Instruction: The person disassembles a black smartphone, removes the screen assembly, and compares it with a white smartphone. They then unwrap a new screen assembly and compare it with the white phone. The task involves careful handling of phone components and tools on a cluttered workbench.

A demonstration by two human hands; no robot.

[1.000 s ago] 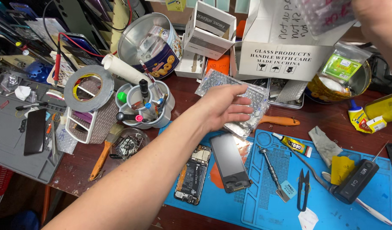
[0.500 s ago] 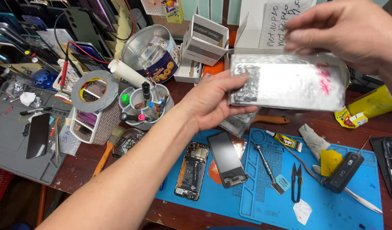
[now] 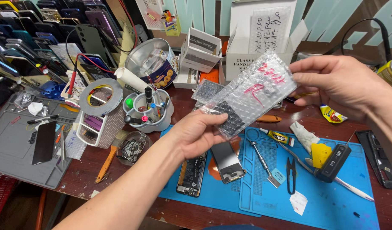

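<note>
The bubble-wrap pouch (image 3: 247,96) has tilted since a moment ago, left hand (image 3: 196,136) and right hand (image 3: 332,85) both pinching it, unopened, above the opened phone (image 3: 191,174).

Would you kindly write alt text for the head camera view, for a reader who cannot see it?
Two bare hands hold a bubble-wrap pouch with red marker writing above a cluttered repair bench: the left hand grips its lower end, the right hand its upper corner. Below, on a blue work mat, lie an opened phone, a detached screen and small tools.
</note>
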